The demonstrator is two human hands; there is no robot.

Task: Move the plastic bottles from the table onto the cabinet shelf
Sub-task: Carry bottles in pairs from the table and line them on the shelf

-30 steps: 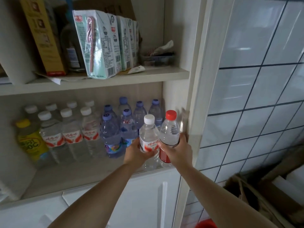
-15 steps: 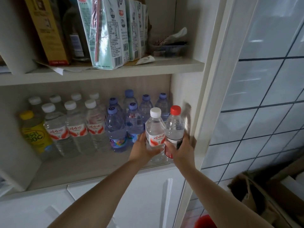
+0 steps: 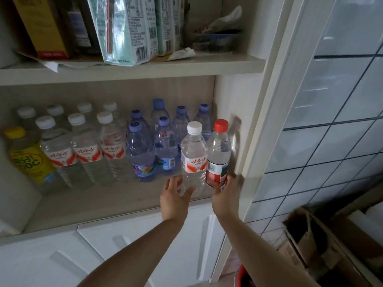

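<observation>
Left hand (image 3: 174, 195) grips white-cap bottle (image 3: 193, 156), right hand (image 3: 226, 193) grips red-cap bottle (image 3: 218, 154), low on the bodies to seat both upright on shelf (image 3: 103, 206).

Bare pale wooden cabinet shelf (image 3: 99, 204) lies open in front of the standing rows of clear plastic bottles (image 3: 87, 150). The white cabinet side wall (image 3: 232, 100) closes the right; the upper shelf board (image 3: 132, 72) caps overhead.

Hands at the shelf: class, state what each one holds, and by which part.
Left hand holds the white-capped bottle by its base; right hand holds the red-capped bottle by its base.
</observation>
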